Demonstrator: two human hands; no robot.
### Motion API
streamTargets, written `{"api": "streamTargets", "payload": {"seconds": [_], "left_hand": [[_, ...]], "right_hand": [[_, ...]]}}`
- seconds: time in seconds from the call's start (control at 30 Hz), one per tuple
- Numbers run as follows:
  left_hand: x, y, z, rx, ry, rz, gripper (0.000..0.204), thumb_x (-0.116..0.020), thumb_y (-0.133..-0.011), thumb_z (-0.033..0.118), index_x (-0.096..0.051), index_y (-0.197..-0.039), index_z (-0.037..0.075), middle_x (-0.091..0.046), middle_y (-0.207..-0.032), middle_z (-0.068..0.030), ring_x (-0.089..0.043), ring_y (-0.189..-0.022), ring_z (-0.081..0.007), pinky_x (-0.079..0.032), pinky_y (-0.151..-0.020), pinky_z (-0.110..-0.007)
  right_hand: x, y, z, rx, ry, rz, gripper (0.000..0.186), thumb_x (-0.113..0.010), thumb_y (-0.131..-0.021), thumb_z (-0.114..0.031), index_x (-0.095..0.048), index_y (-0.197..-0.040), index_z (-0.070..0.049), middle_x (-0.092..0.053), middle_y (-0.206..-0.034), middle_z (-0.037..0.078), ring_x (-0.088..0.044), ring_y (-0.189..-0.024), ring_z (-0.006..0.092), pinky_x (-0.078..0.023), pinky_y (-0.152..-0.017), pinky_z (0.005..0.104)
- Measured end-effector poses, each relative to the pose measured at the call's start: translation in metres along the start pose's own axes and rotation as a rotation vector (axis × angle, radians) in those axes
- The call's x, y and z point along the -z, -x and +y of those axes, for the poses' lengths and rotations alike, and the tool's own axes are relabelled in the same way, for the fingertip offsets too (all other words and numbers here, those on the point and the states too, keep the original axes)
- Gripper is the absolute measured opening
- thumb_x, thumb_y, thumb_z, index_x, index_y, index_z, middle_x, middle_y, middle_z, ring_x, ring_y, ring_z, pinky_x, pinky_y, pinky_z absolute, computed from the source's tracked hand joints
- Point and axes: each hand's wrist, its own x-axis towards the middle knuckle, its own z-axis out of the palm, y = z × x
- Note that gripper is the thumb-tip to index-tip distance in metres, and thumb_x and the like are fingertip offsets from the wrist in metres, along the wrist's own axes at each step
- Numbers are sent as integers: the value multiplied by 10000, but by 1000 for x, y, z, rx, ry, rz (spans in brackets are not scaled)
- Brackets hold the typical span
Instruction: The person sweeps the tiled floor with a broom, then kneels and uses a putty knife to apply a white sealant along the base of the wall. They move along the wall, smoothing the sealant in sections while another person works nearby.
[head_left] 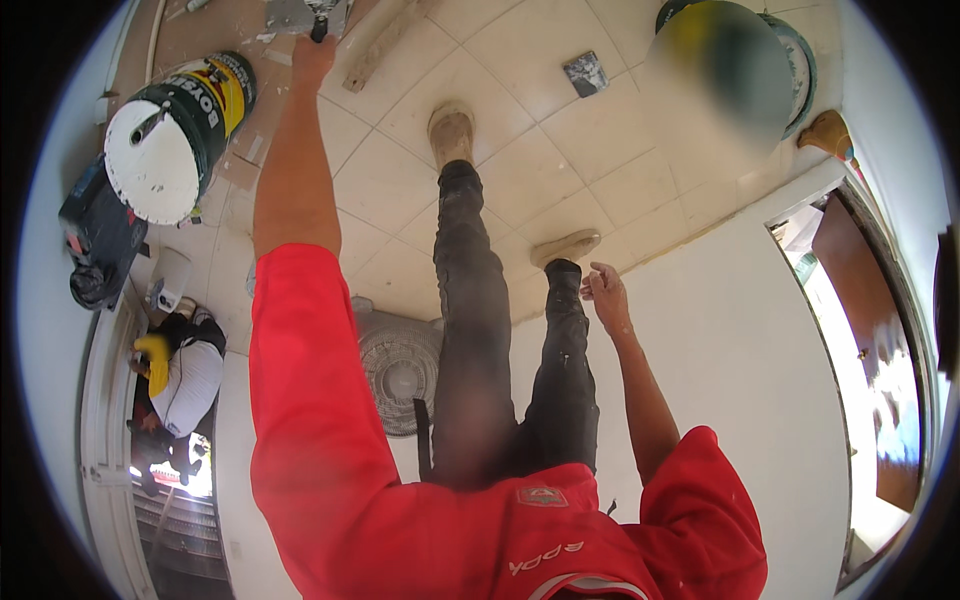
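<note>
My left arm, in a red sleeve, stretches toward the far left, where my left hand [313,62] is closed around the black handle of a trowel [290,14]. The trowel's flat grey blade is smeared with pale material and partly cut off by the upper edge of the view. My right hand [606,295] hangs beside my right lower leg, holding nothing visible. Its fingers are loosely bent and apart, and pale smudges mark the skin.
At left, a bucket [150,165] has a white lid, beside a dark case [100,230]. A wooden board [385,45], smeared square plate [586,74] and blurred bucket [795,75] stand ahead. A fan [400,370] is behind my legs; another person [190,385] crouches near the left doorway.
</note>
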Motion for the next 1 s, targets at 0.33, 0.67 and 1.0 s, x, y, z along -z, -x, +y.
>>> {"api": "streamTargets", "payload": {"seconds": [0.33, 0.67, 1.0], "left_hand": [[5, 183, -125, -169, -523, -132, 477, -533, -994, 325, -550, -1339, -4, -569, -1305, -317, -584, -1171, -465, -506, -963, -497], [60, 642, -104, -23, -504, -676, 321, -542, -978, 286, -635, -1091, 0, -700, -922, -189, -691, -779, -321, -564, -730, -410], [105, 738, 67, 398, 325, -326, 179, -557, -958, 210, -609, -931, 40, -633, -737, -65, -584, -561, -152, -433, -448, -294]], "right_hand": [[22, 108, -28, 45, -218, 24, 329, -515, -1007, -182, -585, -1240, 40, -678, -887, 111, -675, -778, 165, -571, -723, 302], [130, 228, 116, 264, -64, 337, 206, -553, -970, -190, -661, -938, -17, -671, -763, 76, -660, -693, 164, -547, -660, 317], [262, 265, 386, 114, -1145, 348, 183, -582, -927, -170, -625, -858, -6, -623, -709, 96, -620, -554, 193, -545, -490, 338]]}}
